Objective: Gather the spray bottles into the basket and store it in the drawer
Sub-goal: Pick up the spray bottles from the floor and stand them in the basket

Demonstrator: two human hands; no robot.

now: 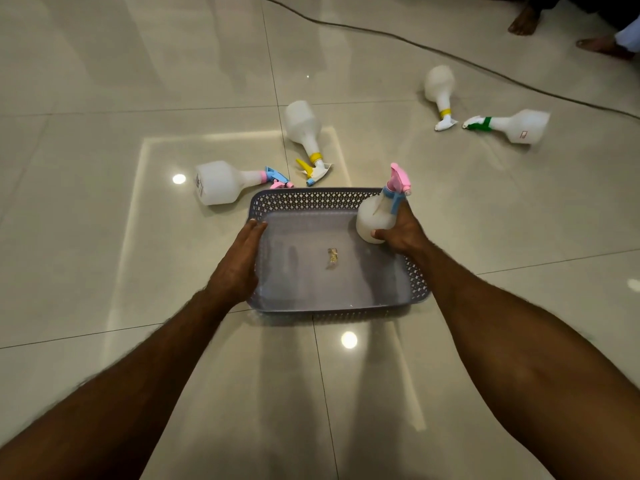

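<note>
Grey basket (332, 199) on the floor (104, 98) | our left hand (239, 261) lies flat on its left rim, fingers extended, likely steadying it | our right hand (403, 233) grips a pink-topped spray bottle (375, 216) upright over its far right corner, likely to set down | four spray bottles lie beyond the basket.

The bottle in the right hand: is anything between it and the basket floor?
Nothing visible blocks it. The right hand holds the bottle upright over the basket, at its far right corner. Only a small scrap lies mid-basket, away from that corner. The left hand rests on the left rim.
</note>
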